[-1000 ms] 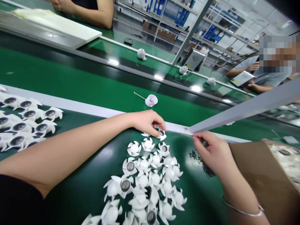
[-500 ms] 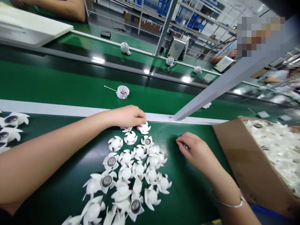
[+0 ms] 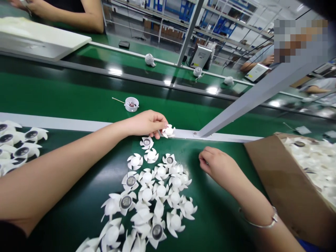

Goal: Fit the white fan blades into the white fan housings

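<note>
- Left hand [image 3: 147, 122], mid-frame: thumb and fingers pinch one white fan impeller [image 3: 168, 130], its closed hub face toward the camera, shown against the pale rail [image 3: 60, 122]
- Right hand [image 3: 219, 166], right of centre: fingers curled in together; I cannot tell whether anything sits inside them
- Step in hand, as I judge it: taking a single impeller off the dark green worktop [image 3: 215, 217], apart from the loose impellers [image 3: 160, 190] spread over the lower middle of the frame
- Next move, by my reading, calls for a light pinch that spares the thin blades, a check of which hub face is up, and the two hands brought nearer each other, since they stand well apart
</note>
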`<state>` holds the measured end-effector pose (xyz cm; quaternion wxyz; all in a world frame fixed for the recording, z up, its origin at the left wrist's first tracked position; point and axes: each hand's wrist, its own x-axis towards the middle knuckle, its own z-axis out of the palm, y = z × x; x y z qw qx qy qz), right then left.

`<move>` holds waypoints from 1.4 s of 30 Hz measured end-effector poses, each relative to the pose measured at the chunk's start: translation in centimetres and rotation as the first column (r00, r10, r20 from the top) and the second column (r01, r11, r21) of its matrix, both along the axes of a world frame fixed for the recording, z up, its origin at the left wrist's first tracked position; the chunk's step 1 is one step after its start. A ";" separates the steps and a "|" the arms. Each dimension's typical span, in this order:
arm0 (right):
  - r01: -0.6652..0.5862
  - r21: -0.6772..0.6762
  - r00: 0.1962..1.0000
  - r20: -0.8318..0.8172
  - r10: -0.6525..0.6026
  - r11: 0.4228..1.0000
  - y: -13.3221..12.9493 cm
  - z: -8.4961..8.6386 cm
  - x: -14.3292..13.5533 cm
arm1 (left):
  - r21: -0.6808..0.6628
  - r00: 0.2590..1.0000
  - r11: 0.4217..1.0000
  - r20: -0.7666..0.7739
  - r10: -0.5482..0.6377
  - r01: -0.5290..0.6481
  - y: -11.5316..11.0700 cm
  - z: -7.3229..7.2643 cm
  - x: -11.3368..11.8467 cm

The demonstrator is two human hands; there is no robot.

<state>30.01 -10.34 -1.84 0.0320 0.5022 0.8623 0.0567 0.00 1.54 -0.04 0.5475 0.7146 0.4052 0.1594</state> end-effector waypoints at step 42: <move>-0.302 0.183 0.890 -0.298 0.346 0.936 2.8 1.9 -6.1 | 0.377 0.966 0.893 -0.024 -0.257 0.246 -0.8 -3.3 1.3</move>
